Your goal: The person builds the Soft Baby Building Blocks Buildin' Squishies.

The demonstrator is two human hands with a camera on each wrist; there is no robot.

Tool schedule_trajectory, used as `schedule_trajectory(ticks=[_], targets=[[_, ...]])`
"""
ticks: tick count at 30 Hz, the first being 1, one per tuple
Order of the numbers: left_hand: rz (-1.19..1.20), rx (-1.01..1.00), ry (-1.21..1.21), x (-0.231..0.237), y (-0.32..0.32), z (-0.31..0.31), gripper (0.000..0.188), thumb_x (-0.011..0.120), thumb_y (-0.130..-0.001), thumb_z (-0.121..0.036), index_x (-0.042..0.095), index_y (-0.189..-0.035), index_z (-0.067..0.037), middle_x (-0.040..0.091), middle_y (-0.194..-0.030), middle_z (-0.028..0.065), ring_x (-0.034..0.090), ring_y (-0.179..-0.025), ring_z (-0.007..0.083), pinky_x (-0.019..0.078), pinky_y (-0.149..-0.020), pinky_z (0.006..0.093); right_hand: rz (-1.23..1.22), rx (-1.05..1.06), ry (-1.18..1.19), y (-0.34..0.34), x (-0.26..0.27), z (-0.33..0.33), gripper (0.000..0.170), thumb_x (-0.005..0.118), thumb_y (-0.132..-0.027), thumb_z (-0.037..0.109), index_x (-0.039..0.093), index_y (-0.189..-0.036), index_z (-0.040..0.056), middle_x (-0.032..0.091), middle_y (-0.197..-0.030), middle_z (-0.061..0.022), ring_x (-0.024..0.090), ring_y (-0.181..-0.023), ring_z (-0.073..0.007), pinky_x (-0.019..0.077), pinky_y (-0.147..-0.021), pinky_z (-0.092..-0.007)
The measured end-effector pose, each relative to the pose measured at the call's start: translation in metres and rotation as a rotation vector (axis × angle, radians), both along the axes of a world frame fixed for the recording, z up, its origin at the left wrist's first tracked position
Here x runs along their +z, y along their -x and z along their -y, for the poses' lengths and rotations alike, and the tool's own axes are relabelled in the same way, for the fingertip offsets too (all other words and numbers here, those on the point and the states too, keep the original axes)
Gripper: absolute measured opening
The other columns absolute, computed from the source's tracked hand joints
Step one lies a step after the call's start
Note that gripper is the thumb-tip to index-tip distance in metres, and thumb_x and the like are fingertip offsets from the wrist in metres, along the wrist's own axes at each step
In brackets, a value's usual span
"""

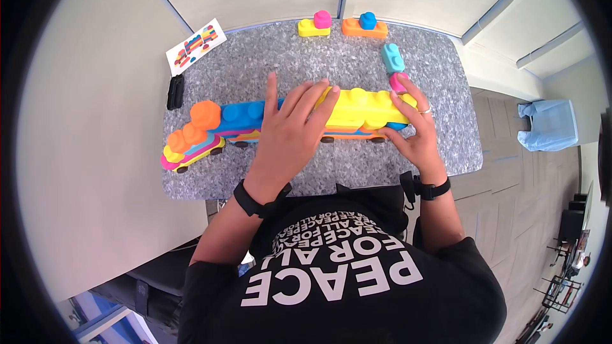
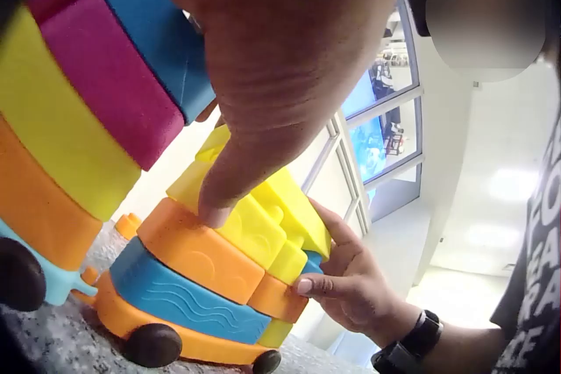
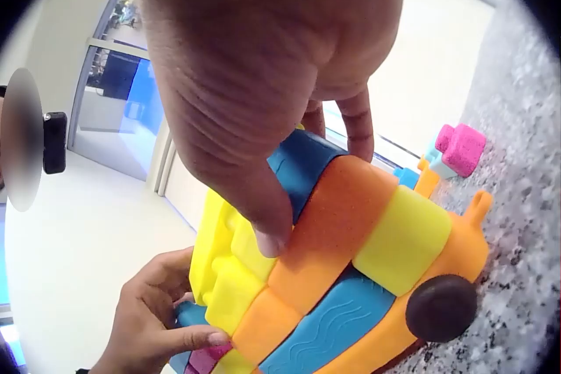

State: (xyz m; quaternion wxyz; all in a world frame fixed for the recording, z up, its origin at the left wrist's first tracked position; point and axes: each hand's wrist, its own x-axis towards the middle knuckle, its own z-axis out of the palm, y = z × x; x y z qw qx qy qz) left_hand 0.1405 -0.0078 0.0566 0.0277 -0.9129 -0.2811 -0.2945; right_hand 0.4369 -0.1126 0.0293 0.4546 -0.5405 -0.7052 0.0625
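A long train of toy building blocks lies across the table, and both hands are on its right-hand wagon. My left hand (image 1: 290, 127) reaches over the wagon's left end, its thumb pressed against the side near the yellow block (image 1: 360, 107). My right hand (image 1: 417, 134) grips the wagon's right end, thumb on the near side and fingers over the far side. Under the yellow block sit orange blocks (image 2: 202, 247) and a wavy-patterned blue block (image 2: 188, 291), on an orange wheeled base (image 3: 473, 242). A dark blue block (image 3: 302, 168) shows beneath my right hand.
Left of the hands are a blue-topped wagon (image 1: 236, 118) and a front car with orange blocks (image 1: 206, 115). Loose blocks stand behind: a yellow one (image 1: 312, 28), an orange one (image 1: 363, 28) and a light blue one (image 1: 393, 57). A picture card (image 1: 196, 46) and a black object (image 1: 175, 92) lie at the left edge.
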Motion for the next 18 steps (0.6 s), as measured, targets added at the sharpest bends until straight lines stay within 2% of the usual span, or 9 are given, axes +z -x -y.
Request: schedule_trajectory(ticks=[5,8,11,14,16,18], targets=[[0.042,0.009,-0.064,-0.001,-0.001,0.003,0.064,0.090,-0.087,-0.016,0.075,-0.149,-0.013,0.072,-0.153,0.0038,0.067,-0.143,0.0253,0.0254,-0.139,0.0737,-0.004,0.001,-0.015,-0.001,-0.012,0.002,0.081,0.101,-0.076,0.002,0.077,-0.152,0.0147,0.055,-0.176,-0.0203,0.057,-0.158,-0.0418,0.0514,-0.127,-0.0510],[0.099,-0.045,-0.060,-0.010,0.001,0.002,0.059,0.090,-0.086,-0.014,0.077,-0.144,-0.011,0.073,-0.150,0.0046,0.069,-0.139,0.0262,0.0295,-0.139,0.0710,0.046,-0.019,-0.069,-0.001,-0.022,0.004,0.080,0.102,-0.076,0.003,0.077,-0.152,0.0157,0.055,-0.175,-0.0224,0.060,-0.155,-0.0430,0.0513,-0.127,-0.0517],[0.145,-0.072,-0.001,-0.012,0.001,0.002,0.056,0.092,-0.085,-0.014,0.078,-0.140,-0.009,0.074,-0.150,0.0059,0.072,-0.132,0.0276,0.0368,-0.136,0.0658,0.068,-0.056,-0.118,0.005,-0.021,0.003,0.073,0.101,-0.082,0.012,0.077,-0.151,0.0125,0.055,-0.174,-0.0244,0.062,-0.153,-0.0442,0.0508,-0.126,-0.0519],[0.160,-0.097,0.033,0.001,0.003,0.005,0.057,0.094,-0.085,-0.018,0.077,-0.138,-0.007,0.074,-0.148,0.0073,0.073,-0.126,0.0289,0.0467,-0.127,0.0588,0.008,-0.012,-0.134,0.009,-0.016,0.007,0.070,0.096,-0.094,0.022,0.071,-0.157,0.0057,0.054,-0.174,-0.0261,0.064,-0.151,-0.0419,0.0504,-0.126,-0.0512],[0.122,-0.106,0.067,0.011,0.005,0.003,0.059,0.094,-0.085,-0.020,0.076,-0.139,-0.007,0.075,-0.145,0.0079,0.074,-0.123,0.0301,0.0504,-0.119,0.0555,-0.400,0.053,-0.109,0.023,-0.015,0.003,0.067,0.090,-0.102,0.024,0.065,-0.160,0.0011,0.058,-0.170,-0.0247,0.064,-0.149,-0.0371,0.0509,-0.125,-0.0493],[0.096,-0.123,0.122,0.020,0.006,0.000,0.061,0.095,-0.085,-0.022,0.074,-0.140,-0.007,0.076,-0.143,0.0087,0.074,-0.121,0.0313,0.0527,-0.113,0.0528,-0.585,0.101,-0.036,0.020,-0.017,0.000,0.063,0.084,-0.107,0.025,0.062,-0.161,-0.0013,0.063,-0.164,-0.0228,0.065,-0.146,-0.0326,0.0516,-0.123,-0.0475]])
